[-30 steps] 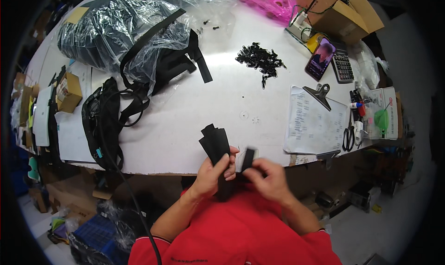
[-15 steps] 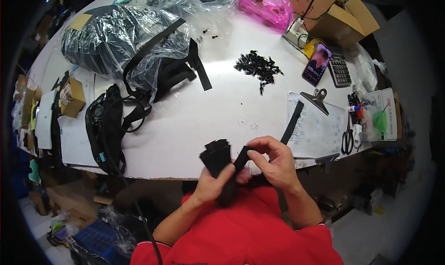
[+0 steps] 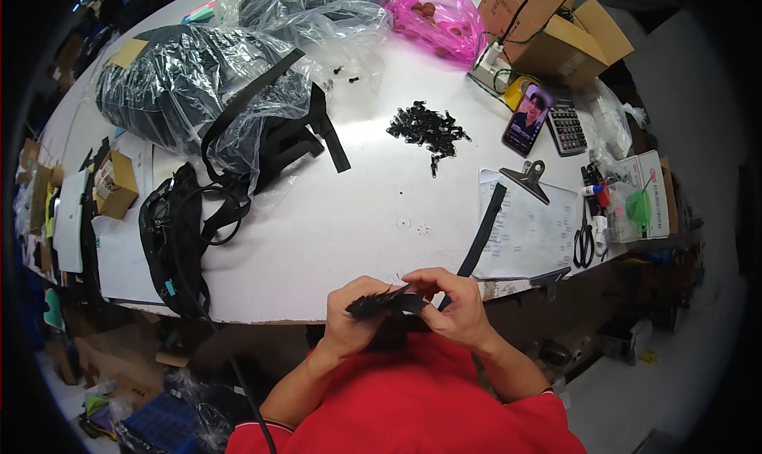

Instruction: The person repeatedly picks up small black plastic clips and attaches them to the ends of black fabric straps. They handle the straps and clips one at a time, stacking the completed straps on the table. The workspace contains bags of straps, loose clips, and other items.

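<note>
Close to the table's front edge, my left hand (image 3: 346,321) is closed around a bundle of black webbing strips (image 3: 373,303), whose ends fan out unevenly. My right hand (image 3: 459,311) is beside it, thumb and fingers pinching a black webbing strip (image 3: 412,304) at the bundle's right side. Another black strap (image 3: 484,230) lies across the left edge of the clipboard and runs down behind my right fingers; whether it joins the pinched strip is hidden. Farther off on the white table (image 3: 333,240) sits a pile of small black zipper pulls or clips (image 3: 429,130).
Paper on a clipboard (image 3: 528,228), scissors (image 3: 583,244), a phone (image 3: 526,121) and a calculator (image 3: 567,128) are on the right. A black backpack (image 3: 171,244) and a plastic-wrapped bundle (image 3: 190,89) occupy the left. Behind are a pink bag (image 3: 436,25) and cardboard boxes (image 3: 567,45).
The bundle has tipped from upright to lying sideways in my left hand. Both hands have drawn together, with the right thumb now lower. The view has shifted slightly.
</note>
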A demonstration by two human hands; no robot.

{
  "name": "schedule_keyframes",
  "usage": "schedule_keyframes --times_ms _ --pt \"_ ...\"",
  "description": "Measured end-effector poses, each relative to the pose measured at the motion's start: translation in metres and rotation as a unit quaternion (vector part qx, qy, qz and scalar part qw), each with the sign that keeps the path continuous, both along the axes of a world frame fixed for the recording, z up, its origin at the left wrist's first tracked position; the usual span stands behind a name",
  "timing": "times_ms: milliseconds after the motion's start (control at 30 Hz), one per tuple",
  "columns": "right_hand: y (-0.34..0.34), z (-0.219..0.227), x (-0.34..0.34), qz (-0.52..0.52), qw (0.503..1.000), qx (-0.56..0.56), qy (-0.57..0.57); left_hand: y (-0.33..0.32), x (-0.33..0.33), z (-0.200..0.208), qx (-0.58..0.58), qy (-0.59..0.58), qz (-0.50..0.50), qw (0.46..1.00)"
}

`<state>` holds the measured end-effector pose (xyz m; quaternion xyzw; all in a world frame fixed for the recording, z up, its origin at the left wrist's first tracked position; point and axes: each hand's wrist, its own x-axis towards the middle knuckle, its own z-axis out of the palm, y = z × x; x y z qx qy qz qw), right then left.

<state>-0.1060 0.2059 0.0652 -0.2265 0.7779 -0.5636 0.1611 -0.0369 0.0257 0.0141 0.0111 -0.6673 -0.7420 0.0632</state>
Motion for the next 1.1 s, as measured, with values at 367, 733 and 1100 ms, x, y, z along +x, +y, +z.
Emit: schedule_keyframes --times_ms 367,733,1100 --pt "-0.010 -0.046 -0.040 0.006 0.991 -0.016 -0.133 0.007 0.009 -0.024 0.029 -0.046 0.078 0.995" --pt "-0.023 -0.087 -0.152 -0.196 0.876 0.223 0.381 -0.008 0.028 -0.023 0.155 -0.066 0.044 0.985" --pt "-0.009 -0.048 -0.045 -0.088 0.963 -0.092 -0.239 -0.007 0.018 -0.014 0.220 -0.092 0.036 0.971"
